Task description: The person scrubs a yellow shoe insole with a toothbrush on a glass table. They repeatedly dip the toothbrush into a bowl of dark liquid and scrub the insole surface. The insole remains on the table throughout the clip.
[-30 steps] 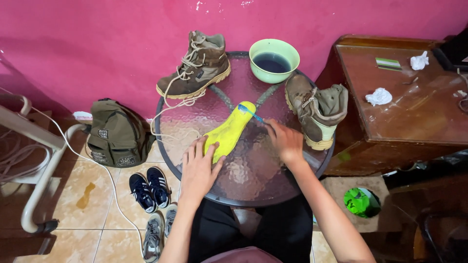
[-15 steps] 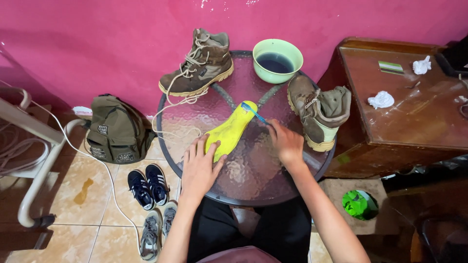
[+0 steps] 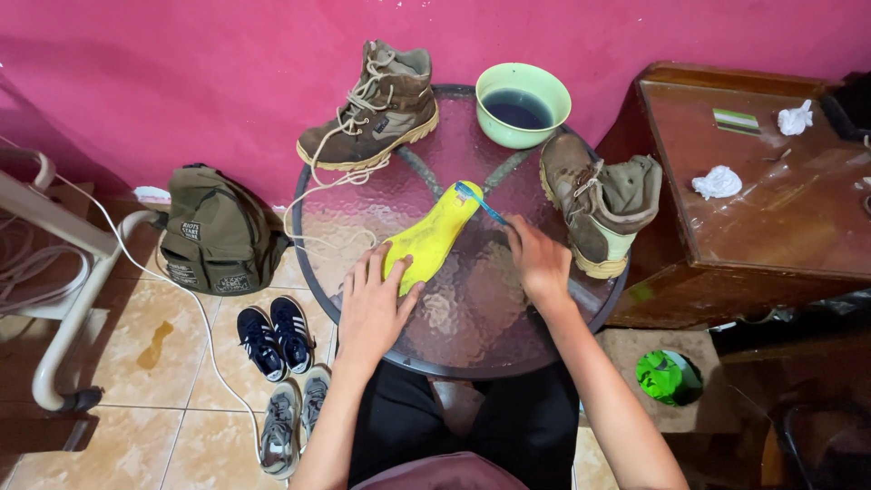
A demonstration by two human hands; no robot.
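- The yellow insole lies flat near the middle of the round glass worktop, its toe towards the far edge and its heel towards the near-left edge
- It looks thin, light and bendy, probably foam; wet, it may slide on the textured glass, so it is best pinned flat at the heel or pinched along a long edge
- The left hand rests spread, with fingers on the heel end, pressing it down
- The right hand is closed around a slim blue toothbrush whose head touches the insole's toe end; a narrow, light handle that needs only a fingertip grip
- A brown boot stands at the far-left edge with its laces trailing over the rim, a green bowl of dark liquid sits at the far edge, and a second boot lies at the right edge
- On the floor to the left are an olive backpack and two pairs of sneakers; a wooden cabinet stands to the right
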